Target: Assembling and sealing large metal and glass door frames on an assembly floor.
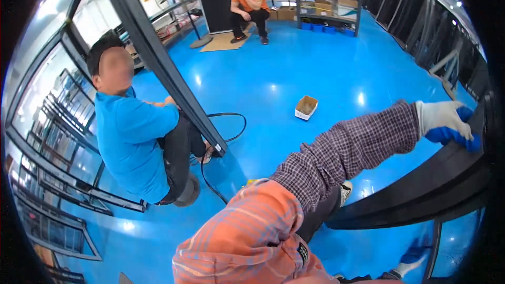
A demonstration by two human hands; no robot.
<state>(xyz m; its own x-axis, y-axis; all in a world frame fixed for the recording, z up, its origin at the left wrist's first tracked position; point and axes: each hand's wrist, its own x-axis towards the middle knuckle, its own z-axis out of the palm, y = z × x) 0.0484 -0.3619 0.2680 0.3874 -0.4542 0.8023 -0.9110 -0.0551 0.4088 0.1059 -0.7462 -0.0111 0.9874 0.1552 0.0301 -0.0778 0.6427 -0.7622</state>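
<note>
right hand: in a white glove with blue palm and fingers, arm in a checked sleeve stretched out to the right; the fingers are curled closed over the top edge of a dark frame.
dark frame: a long black profile running from under the gloved grip down and left toward the person's legs; it tilts, its high end at the grip.
left hand: low at the bottom right, well below the right-hand grip, also blue-gloved; it lies by a thin upright frame bar, but whether it is closed on it i cannot tell.
co-worker: far left of the grip, in a blue shirt, sitting on a low stool, hands on a slanted dark bar.
small box: open cardboard, on the blue floor, left of the grip and apart from it.
cable: black loop on the floor beside the slanted bar's foot.
seated person: orange shirt, far back.
</note>
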